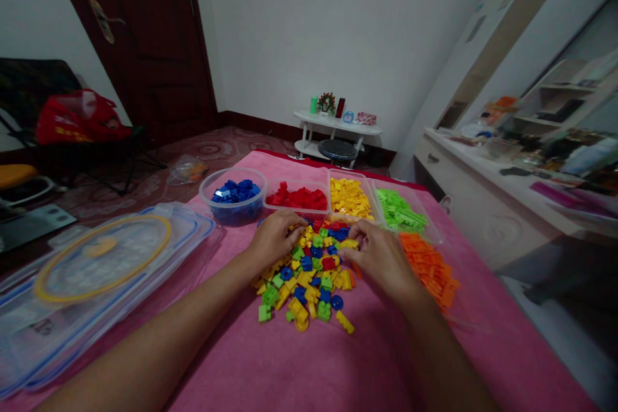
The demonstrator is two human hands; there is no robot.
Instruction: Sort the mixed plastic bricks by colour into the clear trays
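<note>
A heap of small mixed-colour plastic bricks (311, 273) lies on the pink cloth (309, 367). My left hand (273, 238) rests on the heap's left upper edge, fingers curled down among the bricks. At the heap's right edge my right hand (379, 257) pinches with bent fingers, thumb near yellow pieces. What either hand holds is hidden. Behind the heap stand sorted containers: a round tub of blue bricks (234, 195), a tray of red bricks (297, 198), a tray of yellow bricks (350, 198), a tray of green bricks (400, 209) and a tray of orange bricks (429, 267).
Stacked clear lids (96, 264), one with a yellow ring, lie on the left of the cloth. A white dresser (487, 206) stands to the right. A small white table (338, 129) and stool stand by the far wall; a chair with a red bag (77, 117) is near the door.
</note>
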